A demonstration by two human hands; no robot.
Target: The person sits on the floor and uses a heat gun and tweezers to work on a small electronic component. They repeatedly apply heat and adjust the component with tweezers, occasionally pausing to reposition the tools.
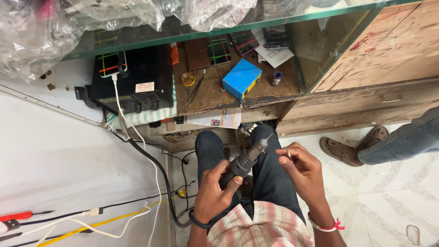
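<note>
Dark grey hot-air tool handle w/ metal nozzle (pixel 244 160) sits lower centre of frame, over the lap; left hand (pixel 215 194) is wrapped tight round it. Right hand (pixel 304 171), just right of it, pinches a small thin metal piece (pixel 288 154) btwn fingertips. Farther up: blue rectangular box (pixel 241 77) on worn wooden bench (pixel 215 93), black station unit (pixel 132 77) upper left.

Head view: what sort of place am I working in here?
Probably a small electronics or phone repair stall. A black bench unit with knobs sits by the wall, phones lie on the worn shelf, and the left hand holds a corded hot-air handpiece.
</note>
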